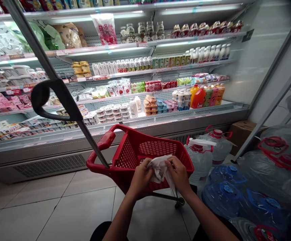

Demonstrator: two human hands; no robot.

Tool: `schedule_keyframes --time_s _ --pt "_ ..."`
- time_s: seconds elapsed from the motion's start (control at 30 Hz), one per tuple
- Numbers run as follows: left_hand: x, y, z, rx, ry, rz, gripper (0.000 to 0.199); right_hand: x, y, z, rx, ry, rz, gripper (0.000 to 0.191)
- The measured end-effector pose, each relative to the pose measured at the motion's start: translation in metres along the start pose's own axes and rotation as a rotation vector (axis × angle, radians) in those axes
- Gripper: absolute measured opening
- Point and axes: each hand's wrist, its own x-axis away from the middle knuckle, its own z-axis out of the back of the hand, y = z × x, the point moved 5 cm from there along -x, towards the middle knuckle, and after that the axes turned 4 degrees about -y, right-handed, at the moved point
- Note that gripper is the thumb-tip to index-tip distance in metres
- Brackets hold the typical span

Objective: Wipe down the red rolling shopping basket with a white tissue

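Observation:
Between my two hands is a crumpled white cloth [159,169], thin and soft, possibly a wipe. My left hand [141,177] pinches its left side with thumb and fingers. On the other side, the fingers of my right hand [179,172] are closed on its right edge. Both hands are in front of the red plastic shopping basket on wheels [125,144], close to its near side wall. The basket has perforated walls, and its inside is partly hidden behind my hands and the cloth. A grey pull handle with a black grip [57,100] rises from its left end.
Behind the basket runs a refrigerated shelf unit [135,125] with bottles, cups and packs. On the right stand large clear water jugs [200,160] with red handles and several blue-tinted jugs [223,190]. A cardboard box [246,130] sits behind them. Pale tiles [80,207] cover the floor.

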Motion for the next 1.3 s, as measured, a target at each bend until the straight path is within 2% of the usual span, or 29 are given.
schedule_keyframes --time_s 0.1,0.17,0.3,0.43,0.53,0.63,0.7,0.8,0.87,0.93,1.0,1.03,1.13,1.2,1.3 --pt "0.002 0.0 0.002 0.043 0.081 0.007 0.036 -0.001 0.001 0.004 0.007 0.031 -0.008 0.033" --pt "0.003 0.003 0.001 0.048 0.091 -0.013 0.044 -0.003 0.003 0.006 0.015 0.029 -0.01 0.034" --pt "0.004 0.008 -0.001 -0.044 0.061 -0.011 0.038 -0.003 0.008 0.006 0.0 0.01 -0.037 0.029" --pt "0.003 0.01 0.002 -0.064 0.111 0.02 0.038 0.0 0.006 0.007 0.003 0.058 -0.028 0.024" --pt "0.002 0.011 -0.003 -0.07 0.089 -0.009 0.041 0.0 0.0 -0.001 0.06 -0.043 0.016 0.022" --pt "0.003 0.012 -0.007 -0.11 0.066 -0.041 0.041 -0.001 0.001 -0.007 0.041 -0.103 -0.005 0.021" --pt "0.003 0.011 -0.001 -0.131 0.111 -0.017 0.038 -0.001 0.005 -0.005 -0.004 -0.101 -0.027 0.024" --pt "0.004 0.006 0.021 -0.116 0.243 0.042 0.032 0.001 0.018 0.005 -0.156 -0.1 -0.093 0.033" --pt "0.004 0.005 0.036 -0.102 0.316 0.058 0.029 0.003 0.028 0.013 -0.262 -0.157 -0.171 0.039" --pt "0.004 0.007 0.045 -0.112 0.337 0.054 0.028 0.004 0.033 0.019 -0.264 -0.26 -0.218 0.039" --pt "0.001 0.013 0.048 -0.142 0.313 0.029 0.029 0.002 0.031 0.023 -0.172 -0.318 -0.182 0.032" --pt "0.0 0.017 0.046 -0.16 0.29 0.008 0.03 -0.001 0.028 0.026 -0.133 -0.298 -0.149 0.03" --pt "-0.008 0.032 0.036 -0.187 0.179 -0.095 0.034 -0.015 0.02 0.029 -0.135 -0.109 -0.117 0.047" --pt "-0.013 0.041 0.025 -0.18 0.083 -0.176 0.033 -0.025 0.02 0.024 -0.159 -0.058 -0.15 0.056" --pt "-0.021 0.045 0.011 -0.267 0.005 -0.204 0.028 -0.035 0.026 0.01 -0.15 -0.175 -0.219 0.044"
